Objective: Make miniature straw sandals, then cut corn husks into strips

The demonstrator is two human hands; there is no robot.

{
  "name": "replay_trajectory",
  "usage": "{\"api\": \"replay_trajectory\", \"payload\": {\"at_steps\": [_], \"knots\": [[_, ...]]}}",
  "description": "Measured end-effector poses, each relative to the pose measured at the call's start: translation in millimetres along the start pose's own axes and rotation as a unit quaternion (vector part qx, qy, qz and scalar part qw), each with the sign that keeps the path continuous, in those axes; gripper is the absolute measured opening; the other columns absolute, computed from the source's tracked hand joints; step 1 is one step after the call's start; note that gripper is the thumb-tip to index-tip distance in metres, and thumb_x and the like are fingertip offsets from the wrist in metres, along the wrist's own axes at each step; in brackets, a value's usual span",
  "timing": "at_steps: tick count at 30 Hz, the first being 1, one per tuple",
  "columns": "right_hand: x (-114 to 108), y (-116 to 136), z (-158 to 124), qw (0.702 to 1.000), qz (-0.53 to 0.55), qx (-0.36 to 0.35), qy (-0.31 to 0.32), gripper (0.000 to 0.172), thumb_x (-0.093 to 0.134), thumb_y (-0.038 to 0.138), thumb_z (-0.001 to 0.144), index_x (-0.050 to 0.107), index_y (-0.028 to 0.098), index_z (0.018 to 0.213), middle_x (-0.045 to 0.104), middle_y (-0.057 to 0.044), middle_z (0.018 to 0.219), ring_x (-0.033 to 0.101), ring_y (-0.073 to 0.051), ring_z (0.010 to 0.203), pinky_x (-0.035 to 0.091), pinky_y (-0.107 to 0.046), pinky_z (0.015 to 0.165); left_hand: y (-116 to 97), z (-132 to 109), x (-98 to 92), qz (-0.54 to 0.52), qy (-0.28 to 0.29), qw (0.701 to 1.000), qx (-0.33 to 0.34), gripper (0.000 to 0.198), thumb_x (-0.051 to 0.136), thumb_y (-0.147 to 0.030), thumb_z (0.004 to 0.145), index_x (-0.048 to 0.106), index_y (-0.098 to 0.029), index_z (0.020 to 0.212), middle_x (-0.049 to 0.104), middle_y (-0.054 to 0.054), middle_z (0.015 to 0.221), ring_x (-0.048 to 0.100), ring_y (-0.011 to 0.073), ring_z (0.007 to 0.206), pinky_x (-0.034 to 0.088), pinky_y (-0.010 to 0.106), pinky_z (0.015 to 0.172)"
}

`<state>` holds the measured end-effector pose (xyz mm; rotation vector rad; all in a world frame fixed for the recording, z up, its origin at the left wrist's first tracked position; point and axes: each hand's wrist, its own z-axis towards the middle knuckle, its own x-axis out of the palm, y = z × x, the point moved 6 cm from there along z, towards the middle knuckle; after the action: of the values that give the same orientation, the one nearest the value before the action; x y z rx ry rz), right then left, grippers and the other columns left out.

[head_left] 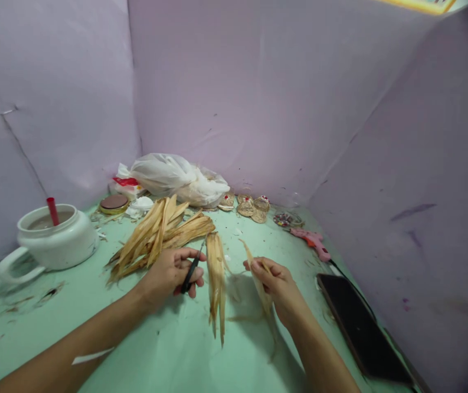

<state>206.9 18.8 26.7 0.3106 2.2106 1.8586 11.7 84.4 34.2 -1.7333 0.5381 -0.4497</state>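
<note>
Just below centre of the frame, the left hand [179,268] grips a black tool [191,274]; the right hand [273,279], further right, pinches a dry strip [264,299].

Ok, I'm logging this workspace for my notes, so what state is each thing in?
Left hand: holding a tool
Black-handled tool: in hand, thin tip pointing away
Right hand: pinching a strip
Dry leaf strip: held
Flat leaf piece: lying down, near end split
Leaf pile: loosely heaped
White pot: upright, uncovered
Plastic bag: crumpled
Glue gun: lying down, power unclear
Phone: screen dark
</note>
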Motion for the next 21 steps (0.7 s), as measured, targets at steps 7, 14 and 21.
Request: {"api": "replay_trajectory", "payload": {"at_steps": [7,14,21], "knots": [[-17,-1,5,0.989,0.14,0.024,-0.04,0.031,0.072,0.045,0.059,0.066,0.016,0.07,0.049,0.002,0.059,0.038,-0.008,0.048,0.027,-0.022,0.045,6,6,-9.8,0.177,-0.102,0.979,-0.016,0.043,0.06,-0.042,0.065,0.057,-0.011,0.094,0.057,0.0,0.055,0.053,0.0143,0.047,0.033,0.022,0.043],[-35,18,0,0.961,0.267,-0.029,-0.062,0.02,0.075,0.034,0.059,0.065,0.018,0.065,0.057,0.002,0.065,0.047,-0.009,0.058,0.035,-0.018,0.048,-9,2,-20.0,0.596,-0.138,0.79,-0.025,0.026,0.047,-0.024,0.072,0.064,-0.018,0.091,0.069,0.012,0.083,0.062,0.0314,0.082,0.039,0.033,0.059],[-24,19,-1,0.952,0.305,-0.008,-0.036,0.028,0.079,0.033,0.054,0.065,0.015,0.07,0.056,0.003,0.058,0.045,-0.006,0.049,0.034,-0.015,0.043,-14,-11,-14.6,0.685,-0.112,0.719,-0.037,0.029,0.038,-0.017,0.077,0.066,-0.01,0.077,0.066,0.022,0.085,0.063,0.0374,0.08,0.043,0.043,0.066]]}}
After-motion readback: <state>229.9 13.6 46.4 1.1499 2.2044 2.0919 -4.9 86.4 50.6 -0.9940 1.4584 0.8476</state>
